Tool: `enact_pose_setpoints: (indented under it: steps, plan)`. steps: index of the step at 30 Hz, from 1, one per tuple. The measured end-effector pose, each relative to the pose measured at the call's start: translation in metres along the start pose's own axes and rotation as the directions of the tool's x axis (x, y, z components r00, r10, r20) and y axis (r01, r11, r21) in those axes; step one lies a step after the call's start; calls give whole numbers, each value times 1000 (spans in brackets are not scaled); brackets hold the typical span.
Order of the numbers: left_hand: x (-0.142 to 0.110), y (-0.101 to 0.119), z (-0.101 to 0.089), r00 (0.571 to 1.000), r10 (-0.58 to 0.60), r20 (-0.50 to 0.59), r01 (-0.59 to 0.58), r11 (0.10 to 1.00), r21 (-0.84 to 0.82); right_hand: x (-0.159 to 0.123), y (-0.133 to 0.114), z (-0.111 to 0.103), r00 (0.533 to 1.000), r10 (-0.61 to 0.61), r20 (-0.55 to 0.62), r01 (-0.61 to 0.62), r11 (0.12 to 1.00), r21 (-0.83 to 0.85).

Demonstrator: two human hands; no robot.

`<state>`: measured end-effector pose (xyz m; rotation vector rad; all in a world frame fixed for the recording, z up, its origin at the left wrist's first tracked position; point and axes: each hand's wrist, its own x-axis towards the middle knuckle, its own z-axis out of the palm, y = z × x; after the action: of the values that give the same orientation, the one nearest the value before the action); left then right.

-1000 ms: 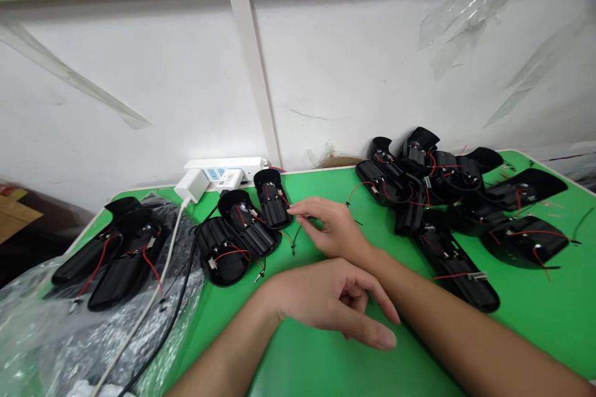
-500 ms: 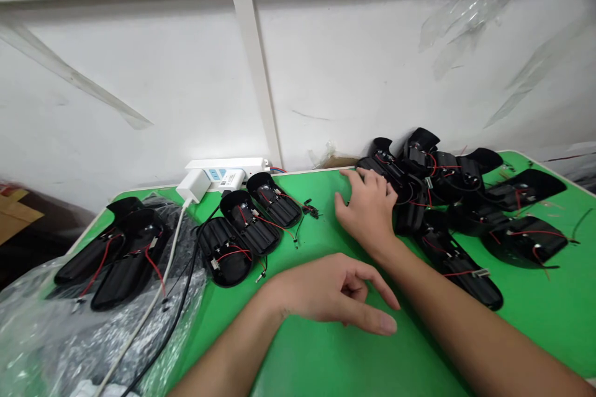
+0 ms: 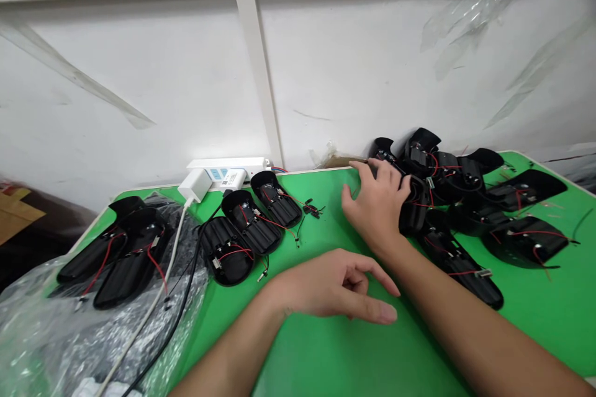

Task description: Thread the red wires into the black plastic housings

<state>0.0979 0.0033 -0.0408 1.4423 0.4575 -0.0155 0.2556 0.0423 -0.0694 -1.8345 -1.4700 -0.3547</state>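
Note:
My right hand reaches over the near-left side of a heap of black plastic housings with red wires. Its fingers are spread, partly covering one black housing; whether the fingertips touch it, I cannot tell. Lower in the view, my left hand hovers above the green table, holding nothing. Its thumb and index finger are apart and the other fingers curl loosely. To its left lie three more housings in a row, wires trailing from them.
Clear plastic wrap covers the left of the table, with two housings on it. A white power strip with a white adapter sits by the wall. White and black cables cross the wrap. Small black parts lie mid-table.
My right hand has shifted slightly right, over the edge of the heap, covering more of the housing there. My left hand has barely moved.

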Motion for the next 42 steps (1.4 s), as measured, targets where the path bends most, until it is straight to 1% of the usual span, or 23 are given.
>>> enact_pose_setpoints:
  steps: [3, 4, 10, 13, 16, 18, 19, 20, 21, 22, 23, 25, 26, 27, 29, 31, 32, 33, 34, 37, 38, 40, 42]
  plan:
    - [1, 0, 0, 1000, 3, -21, -3, 1000, -11, 0, 7, 6, 990, 29, 138, -27, 1000, -13]
    - [2, -1, 0, 1000, 8, -24, -8, 1000, -19, 0, 8, 7, 985, 29, 167, -26, 1000, -17]
    - [3, -3, 0, 998, 44, -47, -47, 997, -58, 0, 1, 1, 984, 11, 175, -10, 1000, -10]
    - [2, -3, 0, 994, 32, -106, -37, 998, -46, 0, -4, -3, 978, 27, 206, -13, 998, -65]
    - [2, -2, 1, 990, 1, -138, -8, 999, -44, 0, -6, -7, 959, 36, 281, 6, 989, -146]
    - [5, -2, 2, 986, -8, -169, -2, 998, -56, 1, -7, -9, 952, 39, 303, 10, 988, -157]
    - [7, -3, 3, 977, -10, -214, -6, 997, -75, 2, -6, -10, 955, 43, 293, -1, 990, -141]
    - [9, -4, 3, 960, -15, -279, -17, 994, -110, 2, -5, -10, 962, 45, 271, -15, 994, -113]
    - [12, -5, 3, 933, -19, -358, -42, 986, -162, 3, -4, -10, 970, 40, 238, -24, 997, -69]
    - [14, -6, 2, 896, -26, -444, -84, 970, -227, 3, -3, -10, 980, 20, 198, -18, 1000, -10]
    - [16, -7, 1, 853, -36, -521, -142, 944, -298, 4, -3, -11, 988, -22, 150, 13, 998, 60]
    - [18, -8, -3, 776, -52, -628, -289, 857, -428, 3, -2, -12, 986, -164, 34, 154, 969, 194]
    - [17, -7, -6, 750, -48, -659, -368, 799, -477, 3, -2, -13, 968, -249, -30, 249, 937, 245]
    - [17, -6, -8, 727, -34, -686, -446, 736, -509, 2, -3, -14, 938, -333, -91, 345, 895, 283]
    - [14, -2, -12, 685, 12, -728, -580, 614, -535, -1, -6, -17, 863, -474, -177, 505, 796, 333]
    - [11, 2, -13, 661, 43, -749, -649, 534, -542, -4, -10, -20, 797, -563, -217, 600, 702, 384]
    - [9, 5, -13, 655, 42, -754, -662, 514, -546, -6, -12, -20, 779, -588, -217, 619, 667, 415]
    - [8, 6, -13, 650, 30, -759, -664, 506, -550, -8, -14, -20, 774, -600, -199, 616, 644, 453]
    - [8, 7, -12, 644, 8, -765, -663, 504, -553, -9, -15, -21, 781, -602, -168, 595, 632, 497]
    - [7, 8, -11, 608, -28, -793, -679, 500, -538, -12, -18, -20, 815, -575, -72, 495, 626, 603]
    - [6, 8, -11, 597, -15, -802, -691, 498, -524, -12, -19, -19, 824, -563, -60, 474, 628, 617]
    - [6, 9, -12, 575, 32, -818, -717, 501, -484, -12, -20, -18, 848, -526, -72, 448, 636, 628]
    - [4, 11, -14, 542, 66, -838, -744, 502, -441, -11, -20, -17, 878, -470, -85, 407, 642, 650]
